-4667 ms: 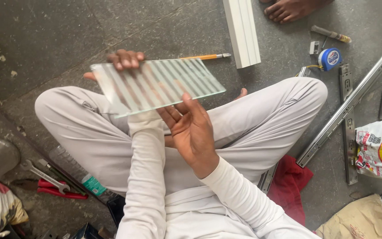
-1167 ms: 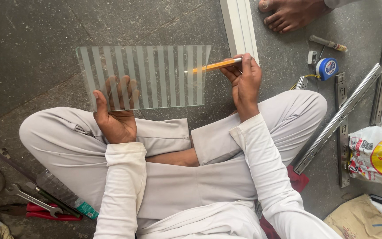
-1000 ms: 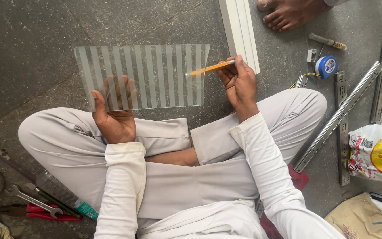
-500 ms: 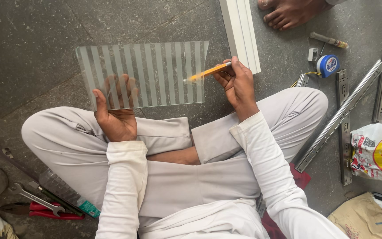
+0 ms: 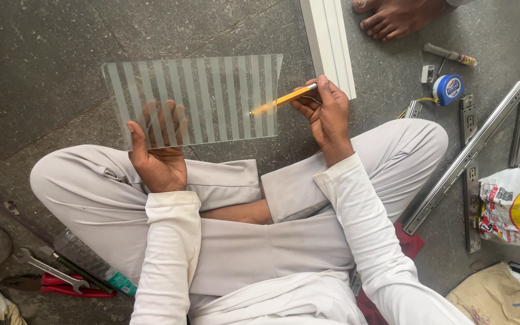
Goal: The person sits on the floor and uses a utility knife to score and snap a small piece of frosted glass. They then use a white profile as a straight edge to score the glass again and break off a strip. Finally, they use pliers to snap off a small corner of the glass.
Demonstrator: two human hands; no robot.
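A grey stone floor (image 5: 43,48) is seen beneath a person seated cross-legged in white clothes. A rectangular pane of striped glass (image 5: 212,96) is held level over the floor in front of the knees. It is gripped at its near left corner by the left hand (image 5: 157,153), thumb on top and fingers seen through the glass beneath. A white strip (image 5: 327,42) lies just beyond the pane's right edge. Long metal rails (image 5: 464,159) lie to the right, near a printed bag (image 5: 516,207). A yellow pencil (image 5: 284,99) is pinched in the closed right hand (image 5: 326,114), its tip over the pane's right part. A spanner (image 5: 46,269) lies at lower left. A blue tape measure (image 5: 451,88) lies by the rails.
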